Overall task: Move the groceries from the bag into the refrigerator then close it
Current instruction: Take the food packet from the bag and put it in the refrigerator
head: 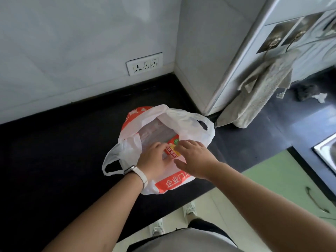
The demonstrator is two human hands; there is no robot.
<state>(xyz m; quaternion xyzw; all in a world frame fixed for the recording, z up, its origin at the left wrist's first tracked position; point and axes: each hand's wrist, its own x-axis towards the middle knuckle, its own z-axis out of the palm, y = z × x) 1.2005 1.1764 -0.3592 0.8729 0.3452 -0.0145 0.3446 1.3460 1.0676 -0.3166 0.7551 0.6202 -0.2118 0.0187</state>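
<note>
Black counter [54, 151] in a white corner, and on it a white-and-orange plastic bag [183, 122], mouth open. In the mouth, a red carton [172, 150] — gripped at its left by the left hand [154, 159], at its right by the right hand [194, 157].

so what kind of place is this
Most likely a home kitchen: a black countertop with a steel sink set into it at the right, a dishcloth hanging from a wall hook, and a green cabinet front below.
</note>
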